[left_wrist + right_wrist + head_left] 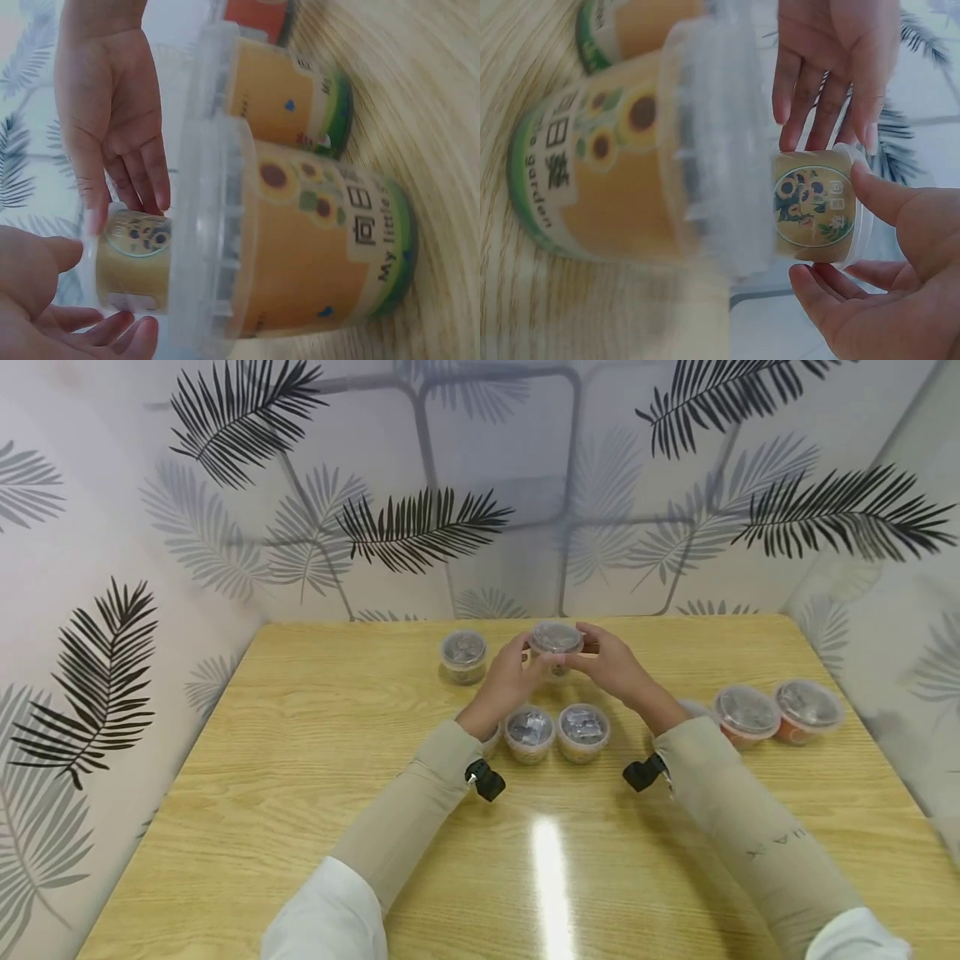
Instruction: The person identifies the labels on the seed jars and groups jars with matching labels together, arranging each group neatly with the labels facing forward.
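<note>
Both hands hold one lidded paper cup between them, near the far side of the table. My left hand grips its left side and my right hand its right side, with thumbs at the near side of the lid rim. In the left wrist view the held cup shows a tan wall with a sunflower print. The right wrist view shows the same cup from below the lid, with fingers on both sides. Nearer me stand similar sunflower cups in a row, one partly hidden behind the left forearm.
Another lidded cup stands to the left of the held one. At the right are red-orange cups in a row, one partly covered by the right forearm. A leaf-patterned curtain borders the far edge of the wooden table.
</note>
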### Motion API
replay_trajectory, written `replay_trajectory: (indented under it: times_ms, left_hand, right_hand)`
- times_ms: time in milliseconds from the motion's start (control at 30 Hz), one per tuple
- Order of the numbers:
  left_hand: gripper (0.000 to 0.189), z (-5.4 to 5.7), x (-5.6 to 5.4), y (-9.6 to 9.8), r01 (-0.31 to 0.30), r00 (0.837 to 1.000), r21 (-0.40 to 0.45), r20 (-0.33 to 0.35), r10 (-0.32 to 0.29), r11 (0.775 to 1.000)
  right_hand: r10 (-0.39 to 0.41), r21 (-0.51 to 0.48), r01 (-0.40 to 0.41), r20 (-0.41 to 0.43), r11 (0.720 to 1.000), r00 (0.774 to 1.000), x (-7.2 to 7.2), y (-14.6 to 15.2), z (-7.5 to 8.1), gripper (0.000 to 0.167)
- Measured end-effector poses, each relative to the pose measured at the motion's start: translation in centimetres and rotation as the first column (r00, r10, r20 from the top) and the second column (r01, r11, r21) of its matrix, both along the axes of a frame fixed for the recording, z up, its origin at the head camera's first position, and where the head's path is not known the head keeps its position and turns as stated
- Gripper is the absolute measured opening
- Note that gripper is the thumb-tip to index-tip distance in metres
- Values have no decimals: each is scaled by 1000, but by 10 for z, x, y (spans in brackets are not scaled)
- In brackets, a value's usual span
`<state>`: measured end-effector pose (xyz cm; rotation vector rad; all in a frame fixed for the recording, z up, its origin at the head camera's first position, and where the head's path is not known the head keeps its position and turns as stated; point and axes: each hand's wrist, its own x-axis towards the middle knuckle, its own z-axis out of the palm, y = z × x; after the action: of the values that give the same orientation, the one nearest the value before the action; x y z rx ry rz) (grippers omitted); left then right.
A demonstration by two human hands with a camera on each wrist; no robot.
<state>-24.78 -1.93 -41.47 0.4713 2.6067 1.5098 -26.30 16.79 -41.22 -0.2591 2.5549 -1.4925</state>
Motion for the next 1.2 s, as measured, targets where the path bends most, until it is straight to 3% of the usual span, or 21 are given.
replay_trajectory:
  times_ms: [233, 367, 533, 733, 800, 833, 1033, 1200]
  left_hand:
    - [57, 8, 16, -5, -29, 997, 157, -66, 40, 987]
    - [56, 15, 31, -7, -37, 994, 232, -93, 60, 972]
    - [56, 22, 48, -10, -38, 991, 292, -112, 74, 956]
    - [54, 25, 59, -15, -38, 984, 344, -149, 95, 938]
    - [52, 35, 68, -17, -42, 982, 354, -159, 105, 934]
    - [51, 35, 70, -19, -38, 980, 366, -170, 107, 930]
    - [48, 38, 81, -25, 4, 976, 444, -195, 92, 896]
    - [45, 57, 98, -27, 22, 989, 477, -138, 50, 878]
  right_hand:
    - [-5, -32, 3, -72, 999, 997, 19, 1, 17, 85]
    - [-5, -76, -3, -95, 997, 995, 34, -1, 28, 82]
    - [3, -122, -17, -114, 992, 994, 52, -6, 39, 77]
    - [14, -120, -30, -137, 992, 990, 69, -9, 50, 67]
    - [28, -116, -44, -137, 992, 990, 75, -10, 53, 65]
    - [36, -118, -52, -135, 992, 990, 78, -11, 54, 65]
    - [44, -145, -65, -142, 987, 989, 97, -15, 62, 59]
    - [22, -187, -52, -158, 981, 987, 100, -18, 59, 55]
